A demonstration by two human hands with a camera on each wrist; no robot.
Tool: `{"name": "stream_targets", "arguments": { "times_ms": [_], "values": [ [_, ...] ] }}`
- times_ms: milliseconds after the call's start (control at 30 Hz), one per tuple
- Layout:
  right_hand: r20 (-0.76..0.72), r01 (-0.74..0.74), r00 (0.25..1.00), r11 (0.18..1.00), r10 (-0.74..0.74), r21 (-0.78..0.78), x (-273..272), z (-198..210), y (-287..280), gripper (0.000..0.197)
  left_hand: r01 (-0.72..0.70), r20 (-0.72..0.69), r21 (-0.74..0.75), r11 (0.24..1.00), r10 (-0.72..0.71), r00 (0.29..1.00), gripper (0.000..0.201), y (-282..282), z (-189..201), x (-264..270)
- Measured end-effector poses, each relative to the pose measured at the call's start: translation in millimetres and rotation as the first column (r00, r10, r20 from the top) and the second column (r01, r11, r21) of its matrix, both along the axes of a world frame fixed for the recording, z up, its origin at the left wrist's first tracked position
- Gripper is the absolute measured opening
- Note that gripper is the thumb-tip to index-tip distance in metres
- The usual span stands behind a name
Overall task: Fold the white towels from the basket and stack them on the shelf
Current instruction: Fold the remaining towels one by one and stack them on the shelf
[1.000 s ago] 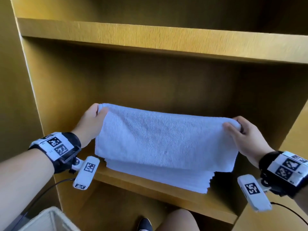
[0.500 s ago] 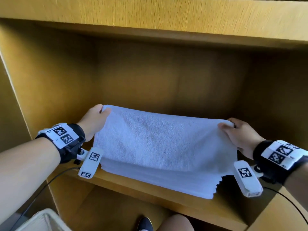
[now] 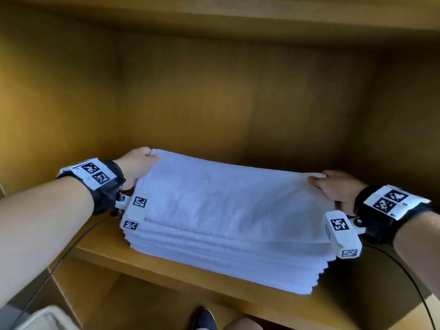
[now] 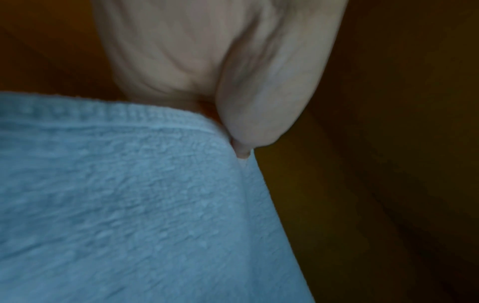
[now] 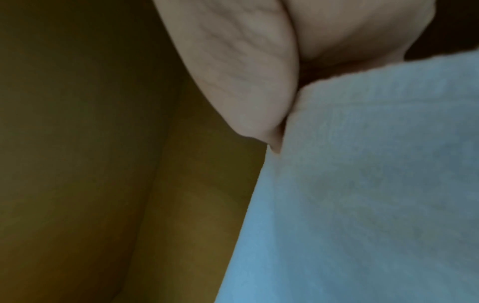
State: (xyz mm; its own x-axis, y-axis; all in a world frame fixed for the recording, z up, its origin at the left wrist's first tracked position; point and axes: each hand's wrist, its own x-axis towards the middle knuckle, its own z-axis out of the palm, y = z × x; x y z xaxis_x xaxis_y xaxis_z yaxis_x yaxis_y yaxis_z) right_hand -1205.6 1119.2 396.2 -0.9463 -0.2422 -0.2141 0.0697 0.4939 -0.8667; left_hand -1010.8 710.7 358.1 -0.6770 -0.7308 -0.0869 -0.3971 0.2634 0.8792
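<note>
Head view gives the whole layout: both hands hold a folded white towel [image 3: 228, 198] by its far corners, left hand [image 3: 137, 166] at the far-left corner, right hand [image 3: 338, 189] at the far-right one. That towel lies on top of a stack [image 3: 214, 256] of folded white towels sitting on the wooden shelf [image 3: 100, 256], a bit right of centre. Stack's near-right corner reaches close to the shelf's front edge.

Wrist views only show the close-up stuff, pretty blurry. Left wrist has the thumb pressed onto the towel's stitched hem, so it's a pinch. Right wrist shows the same thing, thumb clamped on the towel edge, with dark wood behind it.

Basket [image 3: 45, 319] is just a pale corner at the bottom-left of the head view, can't see what's in it.

Also around: a shoe [image 3: 204, 320] and a knee [image 3: 240, 324] below the shelf, plus cables [image 3: 71, 246] trailing from the tagged wrist bands. Another board runs overhead.
</note>
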Motion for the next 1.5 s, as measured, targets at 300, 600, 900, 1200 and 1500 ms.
{"name": "stream_targets", "arguments": {
  "times_ms": [300, 600, 900, 1200, 1500],
  "values": [
    [0.215, -0.055, 0.976, 0.994, 0.032, 0.099, 18, -22, 15, 0.047, 0.012, 0.121, 0.304, 0.953, -0.051, 0.991, 0.035, 13, -22, 21],
    [0.014, -0.013, 1.0, 1.0, 0.013, 0.006, 27, -25, 15, 0.033, -0.061, -0.006, -0.006, 0.998, 0.061, 0.998, 0.033, 16, -13, 10],
    [0.053, 0.005, 0.999, 1.0, -0.004, -0.022, 31, -37, 23, 0.024, -0.066, 0.023, 0.102, 0.993, 0.064, 0.998, 0.059, 18, -21, 19],
    [0.006, -0.015, 1.0, 1.0, 0.015, 0.019, 29, -61, 28, 0.029, -0.064, 0.066, 0.134, 0.989, 0.055, 0.996, 0.06, 13, -48, 28],
    [0.005, -0.014, 1.0, 0.998, 0.013, 0.068, 34, -75, 33, 0.029, -0.066, 0.14, -0.059, 0.996, 0.074, 0.987, 0.021, 20, -65, 34]
  ]
}}
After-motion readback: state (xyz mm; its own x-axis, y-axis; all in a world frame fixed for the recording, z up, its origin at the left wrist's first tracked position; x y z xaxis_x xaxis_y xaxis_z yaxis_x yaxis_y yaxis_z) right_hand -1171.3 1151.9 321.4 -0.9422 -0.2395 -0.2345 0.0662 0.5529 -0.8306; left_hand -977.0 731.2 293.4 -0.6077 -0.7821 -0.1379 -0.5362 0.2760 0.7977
